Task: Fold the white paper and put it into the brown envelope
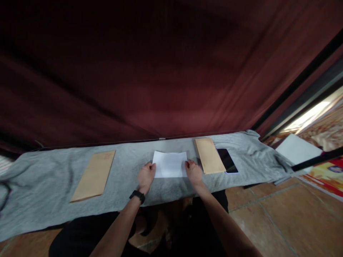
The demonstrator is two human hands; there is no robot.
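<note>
A white sheet of paper [170,165] lies in front of me over a grey cloth, its top edge bowing slightly. My left hand [147,175], with a black watch on the wrist, pinches the sheet's left edge. At the opposite edge my right hand [193,172] has its fingers closed on the paper. Just right of that hand are brown envelopes [210,155], seemingly stacked; how many I cannot tell. Another brown envelope [94,175] rests farther off to the left, apart from both hands.
A grey cloth [125,167] covers the long narrow surface. Beside the right-hand envelopes lies a dark-screened phone [227,160]. Dark red fabric [166,89] hangs behind the surface. A white board-like item [297,151] and a red-and-yellow package [328,175] are at far right, above the tiled floor [292,210].
</note>
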